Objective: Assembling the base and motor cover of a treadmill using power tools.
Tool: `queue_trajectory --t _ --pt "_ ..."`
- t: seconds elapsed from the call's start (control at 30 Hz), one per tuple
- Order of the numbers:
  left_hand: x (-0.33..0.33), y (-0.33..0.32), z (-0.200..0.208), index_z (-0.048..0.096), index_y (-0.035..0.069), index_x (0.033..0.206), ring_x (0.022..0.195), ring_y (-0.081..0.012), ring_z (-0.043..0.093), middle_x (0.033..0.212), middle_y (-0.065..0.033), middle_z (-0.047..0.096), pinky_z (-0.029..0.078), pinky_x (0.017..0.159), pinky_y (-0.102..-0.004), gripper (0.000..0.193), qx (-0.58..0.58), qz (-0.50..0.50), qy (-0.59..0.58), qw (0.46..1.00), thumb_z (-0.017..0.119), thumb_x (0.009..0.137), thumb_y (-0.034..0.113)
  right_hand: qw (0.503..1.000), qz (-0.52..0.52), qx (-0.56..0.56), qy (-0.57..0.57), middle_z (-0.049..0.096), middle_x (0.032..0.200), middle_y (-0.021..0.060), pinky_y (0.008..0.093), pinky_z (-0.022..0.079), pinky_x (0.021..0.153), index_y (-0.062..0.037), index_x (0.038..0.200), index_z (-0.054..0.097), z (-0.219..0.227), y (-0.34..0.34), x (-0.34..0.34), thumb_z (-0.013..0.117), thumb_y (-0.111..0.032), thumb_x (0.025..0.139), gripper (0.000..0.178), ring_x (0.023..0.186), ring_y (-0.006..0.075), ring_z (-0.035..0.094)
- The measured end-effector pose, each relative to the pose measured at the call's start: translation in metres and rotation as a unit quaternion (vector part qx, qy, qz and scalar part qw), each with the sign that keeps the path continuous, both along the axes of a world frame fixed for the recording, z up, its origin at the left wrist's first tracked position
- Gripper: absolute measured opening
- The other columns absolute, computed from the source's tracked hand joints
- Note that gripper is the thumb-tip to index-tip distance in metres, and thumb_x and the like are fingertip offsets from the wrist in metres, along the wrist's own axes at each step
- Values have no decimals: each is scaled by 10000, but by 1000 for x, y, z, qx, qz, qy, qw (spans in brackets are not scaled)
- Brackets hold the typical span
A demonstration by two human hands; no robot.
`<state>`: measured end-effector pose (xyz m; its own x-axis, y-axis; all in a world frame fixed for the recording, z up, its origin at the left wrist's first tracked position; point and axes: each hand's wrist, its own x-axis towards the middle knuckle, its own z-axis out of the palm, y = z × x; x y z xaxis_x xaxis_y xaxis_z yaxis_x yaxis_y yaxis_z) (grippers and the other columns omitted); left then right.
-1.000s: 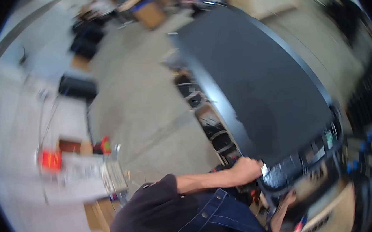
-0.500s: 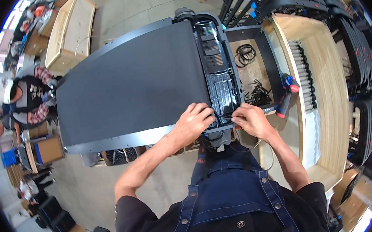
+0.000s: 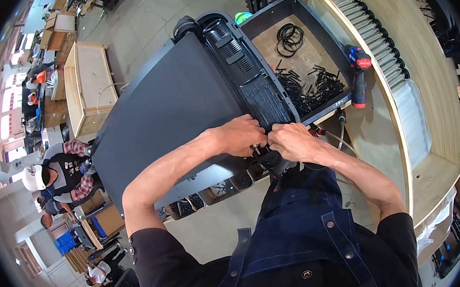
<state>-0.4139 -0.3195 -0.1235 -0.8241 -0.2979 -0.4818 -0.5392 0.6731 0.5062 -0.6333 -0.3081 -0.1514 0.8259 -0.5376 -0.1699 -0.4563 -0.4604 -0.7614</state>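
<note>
Grey floor (image 3: 140, 23) shows around the black deck (image 3: 166, 102) and wooden crates (image 3: 430, 82).

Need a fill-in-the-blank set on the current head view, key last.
Of the bare left hand and bare right hand, the ____ one is nearer the red, blue and black power drill.
The thin round rings in the dark-sided rectangular tray are coloured ____.
The slim metal rods with black ends lie inside a long crate made of pale ____.
The broad flat dark belt extends to the person's ____ of that tray.
Missing words: right; black; wood; left.
</note>
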Motion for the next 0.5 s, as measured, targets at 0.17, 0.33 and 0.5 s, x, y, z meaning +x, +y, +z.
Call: queue_trajectory --t 0.17,0.33,0.5 --pt "-13 -15 9 698 71 959 995 -284 572 980 -74 656 403 893 -421 236 73 -13 -27 997 705 797 242 1000 -19 -22 -1 606 890 168 494 508 671 -20 883 671 -6 8 -2 649 -94 846 85 786 393 646" --pt "-20 -13 -9 704 70 891 988 -316 597 935 -109 684 402 856 -443 258 49 -27 -94 994 645 866 320 997 -53 -17 44 604 1003 196 491 549 718 -8 942 659 7 26 -8 647 -27 798 146 832 397 673" --pt "-4 5 -10 704 87 898 973 -303 596 927 -88 687 386 858 -427 213 65 13 -69 995 652 863 290 938 -303 14 -168 661 930 146 420 542 735 -42 1044 686 -10 -2 -50 707 -93 844 208 825 315 678"
